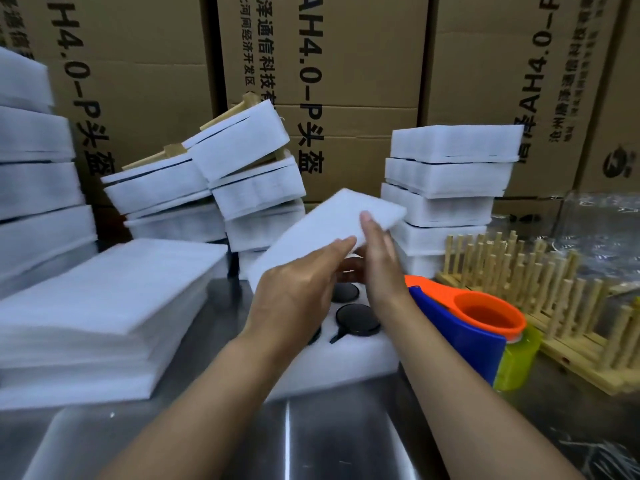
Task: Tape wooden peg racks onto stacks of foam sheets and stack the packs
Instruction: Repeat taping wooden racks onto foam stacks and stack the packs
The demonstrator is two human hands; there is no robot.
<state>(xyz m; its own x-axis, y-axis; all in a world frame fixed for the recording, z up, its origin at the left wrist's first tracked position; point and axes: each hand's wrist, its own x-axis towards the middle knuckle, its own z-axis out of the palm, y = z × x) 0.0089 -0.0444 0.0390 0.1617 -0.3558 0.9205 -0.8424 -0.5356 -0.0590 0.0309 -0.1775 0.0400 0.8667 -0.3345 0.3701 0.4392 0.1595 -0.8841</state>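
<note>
Both of my hands hold a white foam sheet tilted in the air above the table's middle. My left hand grips its near edge, thumb on top. My right hand lies against its right side with straight fingers. Under the hands lies a white foam pad with black round discs set in it. A stack of loose foam sheets sits at the left. Wooden peg racks stand at the right. An orange and blue tape dispenser lies beside my right forearm.
Taped foam packs are piled behind: a leaning pile at centre left, a straight pile at centre right, another pile at far left. Cardboard boxes form the back wall. The steel table shows in front.
</note>
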